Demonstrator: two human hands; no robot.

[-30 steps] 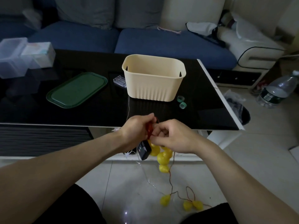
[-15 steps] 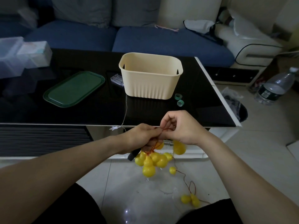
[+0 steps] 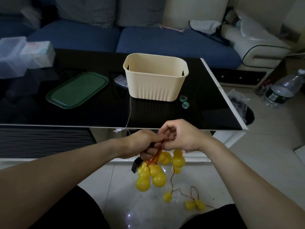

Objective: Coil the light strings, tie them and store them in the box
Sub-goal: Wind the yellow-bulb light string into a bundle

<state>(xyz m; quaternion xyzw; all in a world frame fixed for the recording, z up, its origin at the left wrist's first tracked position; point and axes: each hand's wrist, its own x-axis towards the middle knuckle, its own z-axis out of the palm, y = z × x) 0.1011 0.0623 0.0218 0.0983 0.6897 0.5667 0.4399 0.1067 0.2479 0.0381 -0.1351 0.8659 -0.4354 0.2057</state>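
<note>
Dim living room, black glass counter (image 3: 66, 116) in front of a blue sofa (image 3: 165, 38). Light string (image 3: 153, 172) is held below the counter's near edge, over the floor: yellow gourd-shaped bulbs bunched under the left hand (image 3: 145, 144), whose fingers are clenched round the gathered red wire and a small black battery pack (image 3: 136, 165). Right hand (image 3: 178, 138) pinches the wire just beside it. Coil is partial; a tail with three or so bulbs trails on the tiles. Risks, as I judge them: loose tail snags or tangles as it's drawn in, or the loops slip out of the left grip before a tie goes on, since the bulbs are heavy and the wire thin. Cream box (image 3: 155, 80) sits open on the counter, well apart from the hands. A second thin wire (image 3: 130, 109) runs from beside the box over the counter edge, near the hands, and could get caught in the coil. Two small green rolls (image 3: 184, 101) lie just right of the box; green lid (image 3: 77, 90) to its left, clear bins (image 3: 24, 55) far left. Nothing blocks the box opening.
</note>
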